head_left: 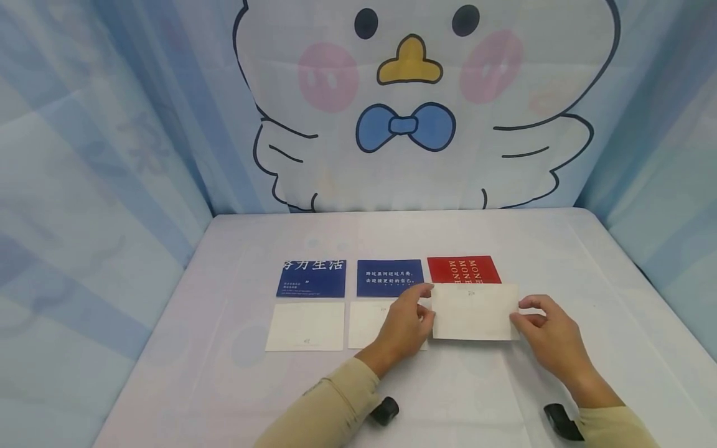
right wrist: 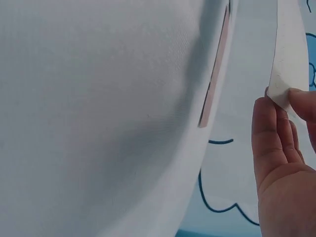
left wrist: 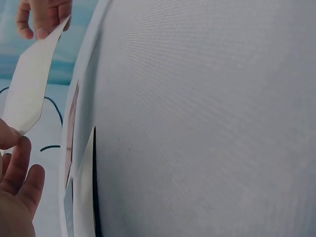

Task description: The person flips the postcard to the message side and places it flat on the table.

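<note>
A cream-coloured card is held above the table between both hands, its plain face towards the head camera. My left hand pinches its left edge between thumb and fingers. At the right edge, my right hand pinches it the same way. Both wrist views show the card raised off the cloth, with thumb and fingers at its corners. Just beyond it lies a red card with white lettering, its near edge covered by the held card. The left hand partly hides another cream card on the table.
Two blue cards with white writing, one at the left and one in the middle, lie in the back row. A further cream card lies in front of the left one. A curtain with a cartoon bird hangs behind the white table.
</note>
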A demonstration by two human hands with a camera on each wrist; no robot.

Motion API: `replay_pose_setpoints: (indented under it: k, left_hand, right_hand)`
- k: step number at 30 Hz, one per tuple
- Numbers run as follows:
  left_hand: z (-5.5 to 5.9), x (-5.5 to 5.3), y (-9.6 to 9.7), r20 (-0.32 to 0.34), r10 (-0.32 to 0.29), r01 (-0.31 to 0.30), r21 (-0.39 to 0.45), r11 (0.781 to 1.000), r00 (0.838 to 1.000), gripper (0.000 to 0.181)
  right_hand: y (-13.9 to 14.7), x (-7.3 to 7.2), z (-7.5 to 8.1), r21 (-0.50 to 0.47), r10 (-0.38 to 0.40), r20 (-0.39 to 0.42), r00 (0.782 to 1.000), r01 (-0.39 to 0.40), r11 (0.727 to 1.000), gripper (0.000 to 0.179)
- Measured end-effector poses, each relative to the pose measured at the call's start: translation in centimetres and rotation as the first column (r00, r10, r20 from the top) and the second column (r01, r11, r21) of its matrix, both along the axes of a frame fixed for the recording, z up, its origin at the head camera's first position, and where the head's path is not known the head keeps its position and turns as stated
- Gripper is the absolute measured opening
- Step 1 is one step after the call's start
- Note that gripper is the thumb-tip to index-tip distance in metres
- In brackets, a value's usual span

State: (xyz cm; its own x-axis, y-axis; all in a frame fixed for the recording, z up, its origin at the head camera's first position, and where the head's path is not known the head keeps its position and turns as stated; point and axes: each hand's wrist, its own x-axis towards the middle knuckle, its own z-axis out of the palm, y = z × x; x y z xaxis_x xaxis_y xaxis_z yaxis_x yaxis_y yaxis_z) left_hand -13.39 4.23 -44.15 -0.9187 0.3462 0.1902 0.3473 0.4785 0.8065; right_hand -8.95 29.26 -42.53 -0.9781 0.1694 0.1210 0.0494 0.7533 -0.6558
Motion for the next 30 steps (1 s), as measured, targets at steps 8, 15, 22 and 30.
replay_pose_setpoints:
  k: [8, 15, 22, 30]
  left_hand:
    - [0.02, 0.06, 0.02, -0.061, -0.008, -0.003, -0.183, 0.983, 0.998, 0.043]
    - [-0.14, -0.01, 0.19, -0.11, -0.014, -0.02, -0.302, 0.953, 0.994, 0.043]
    - [-0.52, -0.13, 0.41, -0.128, -0.031, -0.026, -0.422, 0.906, 0.991, 0.044]
    - [-0.83, -0.14, 0.63, -0.062, -0.04, 0.004, -0.503, 0.865, 0.997, 0.049]
  right_hand:
    - [0.01, -0.15, -0.11, 0.039, 0.018, 0.056, 0.998, -0.02, 0.999, 0.037]
    - [0.35, -0.37, -0.21, 0.078, 0.037, 0.138, 0.99, -0.048, 0.996, 0.042]
    - [0.45, -0.53, -0.33, 0.089, 0.072, 0.176, 0.982, -0.089, 0.992, 0.046]
    - [0.45, -0.57, -0.72, 0.106, 0.118, 0.211, 0.97, -0.142, 0.984, 0.051]
